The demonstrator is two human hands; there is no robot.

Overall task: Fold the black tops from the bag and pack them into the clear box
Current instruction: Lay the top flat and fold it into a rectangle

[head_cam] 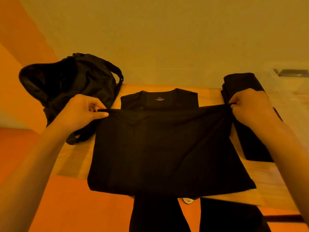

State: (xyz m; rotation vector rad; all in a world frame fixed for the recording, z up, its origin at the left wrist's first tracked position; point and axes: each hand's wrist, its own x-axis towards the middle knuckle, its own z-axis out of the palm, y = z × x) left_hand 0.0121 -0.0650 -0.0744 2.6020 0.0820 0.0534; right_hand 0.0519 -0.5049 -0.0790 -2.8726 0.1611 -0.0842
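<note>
The left hand and right hand each pinch a corner of the black cotton top lying on the wooden bench, its raised hem stretched crosswise, its neckline straight ahead, equally near both.

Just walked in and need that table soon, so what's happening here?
A person is folding a black top on the wooden table. The left hand and right hand each pinch a corner of its edge, lifted toward the collar. A black bag sits open at the left. Another folded black garment lies at the right. The clear box is barely visible at far right.
</note>
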